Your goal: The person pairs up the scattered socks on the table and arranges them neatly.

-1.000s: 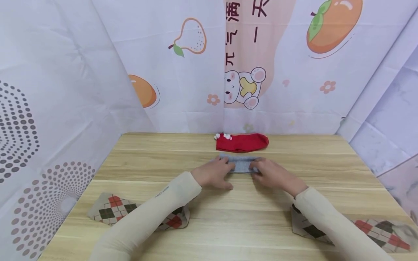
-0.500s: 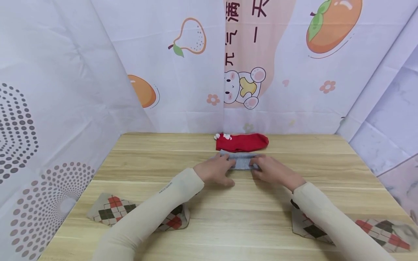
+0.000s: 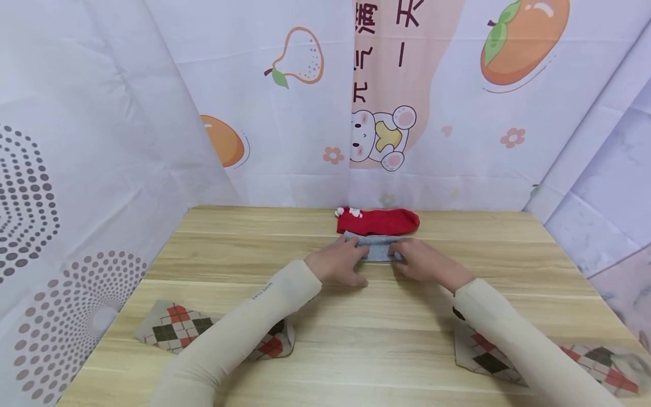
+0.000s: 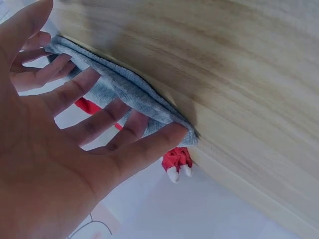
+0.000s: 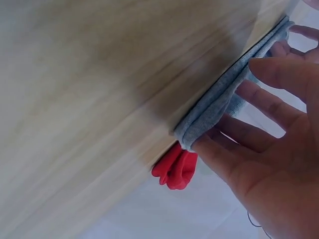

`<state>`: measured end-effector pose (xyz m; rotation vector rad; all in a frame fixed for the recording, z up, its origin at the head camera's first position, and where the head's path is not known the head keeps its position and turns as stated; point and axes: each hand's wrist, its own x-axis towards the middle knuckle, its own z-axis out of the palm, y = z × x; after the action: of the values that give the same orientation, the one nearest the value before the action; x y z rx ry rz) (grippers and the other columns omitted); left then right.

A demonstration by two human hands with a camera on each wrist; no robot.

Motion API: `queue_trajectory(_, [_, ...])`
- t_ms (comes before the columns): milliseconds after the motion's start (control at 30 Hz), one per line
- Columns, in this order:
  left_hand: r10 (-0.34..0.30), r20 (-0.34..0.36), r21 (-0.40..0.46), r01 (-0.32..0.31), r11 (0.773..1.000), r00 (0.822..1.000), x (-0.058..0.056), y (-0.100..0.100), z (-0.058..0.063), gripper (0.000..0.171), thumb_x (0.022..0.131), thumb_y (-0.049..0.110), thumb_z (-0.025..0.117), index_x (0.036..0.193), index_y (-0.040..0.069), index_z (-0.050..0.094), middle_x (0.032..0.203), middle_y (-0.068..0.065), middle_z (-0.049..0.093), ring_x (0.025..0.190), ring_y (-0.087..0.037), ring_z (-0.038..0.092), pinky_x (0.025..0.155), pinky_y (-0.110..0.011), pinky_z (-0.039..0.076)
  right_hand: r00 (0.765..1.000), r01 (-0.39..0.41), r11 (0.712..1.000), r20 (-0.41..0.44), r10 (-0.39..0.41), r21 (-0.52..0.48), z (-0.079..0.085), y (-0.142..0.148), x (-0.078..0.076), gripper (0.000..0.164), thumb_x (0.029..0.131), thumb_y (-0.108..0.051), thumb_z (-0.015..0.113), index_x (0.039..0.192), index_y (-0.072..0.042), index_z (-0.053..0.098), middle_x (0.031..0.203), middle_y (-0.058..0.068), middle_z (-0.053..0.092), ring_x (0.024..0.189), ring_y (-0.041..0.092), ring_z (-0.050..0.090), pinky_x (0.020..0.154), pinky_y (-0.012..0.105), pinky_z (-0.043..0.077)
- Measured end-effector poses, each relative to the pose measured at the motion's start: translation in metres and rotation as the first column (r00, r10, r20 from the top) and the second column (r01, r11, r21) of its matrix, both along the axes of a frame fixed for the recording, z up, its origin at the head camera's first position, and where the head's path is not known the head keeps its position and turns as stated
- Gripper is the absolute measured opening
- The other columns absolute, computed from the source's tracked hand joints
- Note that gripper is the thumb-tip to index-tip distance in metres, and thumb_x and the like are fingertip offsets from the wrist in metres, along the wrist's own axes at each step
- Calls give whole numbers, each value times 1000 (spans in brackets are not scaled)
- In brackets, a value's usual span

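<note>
A grey-blue sock [image 3: 378, 249], lying flat in layers, sits on the table just in front of a red sock [image 3: 382, 221] with white trim at its left end. My left hand [image 3: 339, 262] rests on the left part of the grey sock, fingers spread and fairly straight, as the left wrist view shows. On its right part, my right hand [image 3: 422, 261] touches the fabric with extended fingertips; the thumb stands apart from the fingers in the right wrist view. Both hands hide the ends of the grey sock from the head view.
An argyle sock [image 3: 173, 327] lies at the table's left, partly under the left sleeve. Another argyle sock [image 3: 483, 355] lies at the right beneath the right sleeve. Printed curtains [image 3: 305, 124] stand along the back edge of the wooden table [image 3: 356, 350].
Both hands have slid the grey sock a short way toward the back, closing the gap to the red sock. The red and argyle socks have stayed in place.
</note>
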<state>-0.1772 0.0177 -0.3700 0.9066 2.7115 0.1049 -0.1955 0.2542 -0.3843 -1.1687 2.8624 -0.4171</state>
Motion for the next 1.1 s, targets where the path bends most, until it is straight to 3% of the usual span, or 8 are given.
queue_trajectory(233, [-35,-115,-30,32,999,993,9,-8,-4,71,90,54,66,145,14,47,143,-10,48,135,-30,40,111,-41,37,998,-2,1000,-65,3,23,-2,-7,7,18,84,-3,72,101,1,68,94,12,66,84,22,62,79,41,54])
queue_trajectory(333, [-68,-191,-25,64,998,979,17,-15,-7,62,93,51,64,139,12,53,138,-9,52,134,-29,43,114,-43,33,993,-9,1000,-117,11,19,-4,-12,14,24,85,-3,73,107,4,68,99,15,68,92,28,63,85,44,53])
queue_trajectory(500, [-120,-325,34,139,990,938,42,-38,-2,46,97,44,62,129,11,59,136,-12,54,132,-31,47,111,-47,37,977,-21,1000,-213,23,13,-5,-23,34,41,85,-4,74,122,8,62,115,21,67,109,39,60,96,51,48])
queue_trajectory(567, [-102,-338,88,139,986,936,56,-53,6,44,97,41,63,128,11,60,137,-14,54,130,-32,49,106,-49,43,966,-50,999,-255,45,-16,-2,-28,42,40,84,-3,74,121,8,63,113,20,67,108,38,60,95,50,49])
queue_trajectory(733, [-15,-328,193,82,978,945,88,-93,27,42,96,34,66,127,6,60,131,-17,56,121,-34,54,98,-50,47,945,-135,989,-308,111,-55,10,-45,64,36,84,-5,75,117,3,65,106,13,68,100,31,62,88,44,52])
queue_trajectory(900, [53,-329,191,12,982,943,118,-131,37,41,95,30,68,125,2,62,122,-15,61,111,-30,60,93,-44,51,954,-168,986,-255,159,-12,19,-65,85,35,87,-10,75,118,-1,64,104,9,68,95,23,64,83,38,54])
queue_trajectory(1100, [182,-235,173,-144,974,955,149,-166,40,39,96,28,68,124,2,63,116,-13,63,106,-29,61,85,-44,53,957,-225,974,-185,222,2,29,-92,105,30,91,-14,70,119,-4,65,101,6,69,92,20,66,82,35,55])
